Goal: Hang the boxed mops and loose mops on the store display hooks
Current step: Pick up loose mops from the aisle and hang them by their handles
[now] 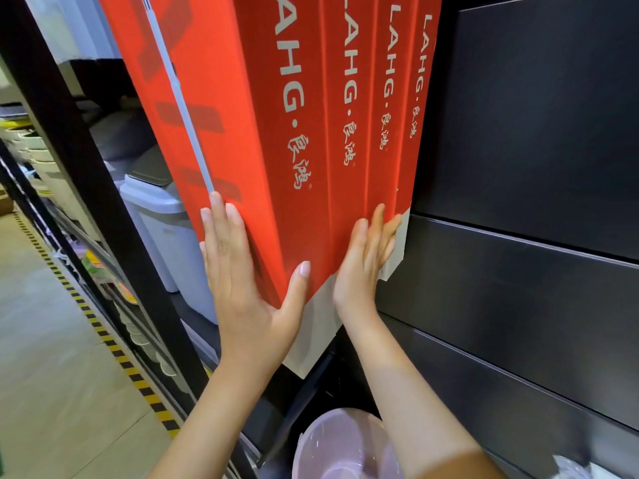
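Pink basin point(340, 447) seemingly empty; left hand point(242, 288), right hand point(363, 261) open-flat against red boxes point(276, 133).

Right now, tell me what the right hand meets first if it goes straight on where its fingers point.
The boxed mops: fingers of the right hand seem to touch their red narrow faces, pointing up along them. Depth is unclear.

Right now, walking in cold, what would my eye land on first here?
A row of tall red boxes marked LAHG fills the upper middle, side by side in front of dark panels. Just below centre, the left hand lies flat on the front box's face while the right hand presses straight fingers against the spines. A pale pink basin sits at the bottom, and yellow-black striped tape runs along the floor at left.
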{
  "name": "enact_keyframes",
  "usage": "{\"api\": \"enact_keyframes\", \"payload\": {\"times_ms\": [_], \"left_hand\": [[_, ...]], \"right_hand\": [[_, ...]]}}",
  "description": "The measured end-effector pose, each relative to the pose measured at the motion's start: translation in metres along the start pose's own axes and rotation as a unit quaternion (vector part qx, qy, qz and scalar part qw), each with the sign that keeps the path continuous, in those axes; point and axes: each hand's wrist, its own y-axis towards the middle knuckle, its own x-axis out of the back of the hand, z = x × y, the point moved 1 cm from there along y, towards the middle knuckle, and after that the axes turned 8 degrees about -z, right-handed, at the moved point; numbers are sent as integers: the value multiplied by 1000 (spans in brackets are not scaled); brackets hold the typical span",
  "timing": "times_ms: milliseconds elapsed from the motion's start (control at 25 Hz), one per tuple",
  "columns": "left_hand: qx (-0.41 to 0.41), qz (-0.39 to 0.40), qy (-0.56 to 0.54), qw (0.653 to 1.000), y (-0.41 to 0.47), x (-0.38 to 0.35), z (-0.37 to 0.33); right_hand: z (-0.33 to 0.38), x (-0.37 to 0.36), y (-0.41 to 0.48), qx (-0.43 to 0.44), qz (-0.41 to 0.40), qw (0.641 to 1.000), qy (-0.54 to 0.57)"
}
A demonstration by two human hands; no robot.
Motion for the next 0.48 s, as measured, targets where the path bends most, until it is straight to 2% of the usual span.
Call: {"api": "enact_keyframes", "payload": {"times_ms": [160,480], "left_hand": [[-3,-2,-2,1000,-1,-1,-2],[9,6,-5,1000,-6,-1,-4]], "right_hand": [[7,6,37,-34,-42,998,15],[1,3,62,-23,-15,1000,14]]}}
